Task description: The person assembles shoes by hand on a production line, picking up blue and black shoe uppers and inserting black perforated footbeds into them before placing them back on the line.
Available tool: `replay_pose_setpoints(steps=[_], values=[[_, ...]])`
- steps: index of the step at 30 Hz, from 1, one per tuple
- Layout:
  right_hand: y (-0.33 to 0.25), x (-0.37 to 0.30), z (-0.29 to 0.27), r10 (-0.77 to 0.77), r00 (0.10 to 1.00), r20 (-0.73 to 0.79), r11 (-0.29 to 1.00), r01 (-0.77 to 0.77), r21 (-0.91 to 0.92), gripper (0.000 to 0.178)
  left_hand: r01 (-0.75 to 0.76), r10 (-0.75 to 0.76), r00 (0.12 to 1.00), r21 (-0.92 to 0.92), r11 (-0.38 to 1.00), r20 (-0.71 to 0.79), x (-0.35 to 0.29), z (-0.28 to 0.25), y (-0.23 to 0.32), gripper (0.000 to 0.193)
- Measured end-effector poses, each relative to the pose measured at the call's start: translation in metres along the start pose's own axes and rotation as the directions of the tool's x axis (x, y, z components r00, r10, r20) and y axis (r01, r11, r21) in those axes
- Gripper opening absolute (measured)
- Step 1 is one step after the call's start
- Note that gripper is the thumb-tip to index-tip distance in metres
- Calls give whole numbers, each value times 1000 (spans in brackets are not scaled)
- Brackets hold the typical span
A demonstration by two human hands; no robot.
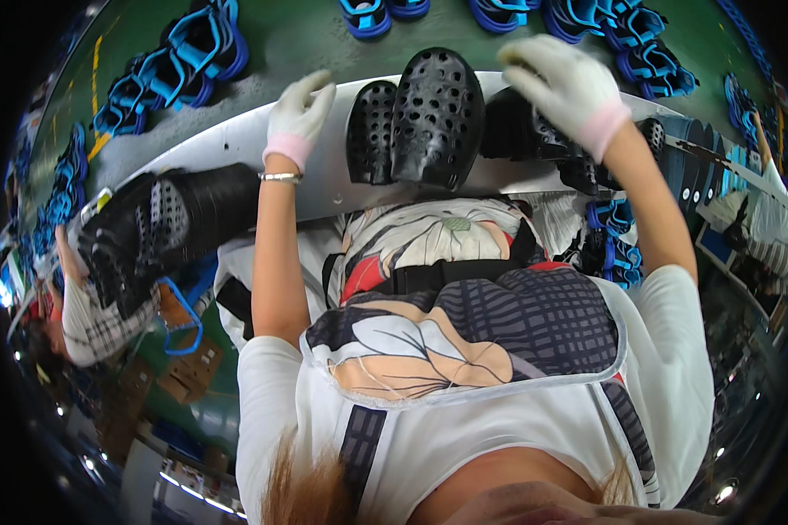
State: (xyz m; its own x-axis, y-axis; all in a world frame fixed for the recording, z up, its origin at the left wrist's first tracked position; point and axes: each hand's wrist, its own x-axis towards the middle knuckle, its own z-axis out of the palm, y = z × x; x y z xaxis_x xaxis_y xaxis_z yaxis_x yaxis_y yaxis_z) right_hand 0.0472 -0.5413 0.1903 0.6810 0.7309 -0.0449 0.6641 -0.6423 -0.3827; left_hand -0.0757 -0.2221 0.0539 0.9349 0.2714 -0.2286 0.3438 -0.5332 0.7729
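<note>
My left hand, in a white glove with a pink cuff, lies on the white table with its fingers apart and nothing in it. Just to its right stand two black perforated clog pieces, side by side at the table's middle. My right hand, gloved the same way, hovers with bent fingers over another black perforated piece. Whether it grips that piece is hidden by the palm. A metal bracelet circles my left wrist.
A long stack of black pieces lies at the table's left end. Blue sandals are heaped on the green floor beyond, and more sit by my right side. Other people work at far left and far right.
</note>
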Motion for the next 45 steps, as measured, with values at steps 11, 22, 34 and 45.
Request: replay_pose_setpoints(steps=[11, 22, 34, 45], values=[[31, -104, -23, 270, 962, 49, 958, -264, -109, 57, 98, -101, 990, -36, 995, -102, -118, 15, 23, 25], [64, -139, -18, 420, 898, -130, 908, -413, 74, 43, -113, 119, 991, 90, 989, -66, -23, 6, 52, 31], [154, -243, -22, 745, 630, -219, 655, -753, 62, 35, -340, 310, 939, 560, 756, 152, 190, 28, -28, 37], [123, -222, -9, 661, 750, 16, 750, -661, 16, 51, -204, 166, 979, 464, 862, 121, 134, 12, 21, 46]])
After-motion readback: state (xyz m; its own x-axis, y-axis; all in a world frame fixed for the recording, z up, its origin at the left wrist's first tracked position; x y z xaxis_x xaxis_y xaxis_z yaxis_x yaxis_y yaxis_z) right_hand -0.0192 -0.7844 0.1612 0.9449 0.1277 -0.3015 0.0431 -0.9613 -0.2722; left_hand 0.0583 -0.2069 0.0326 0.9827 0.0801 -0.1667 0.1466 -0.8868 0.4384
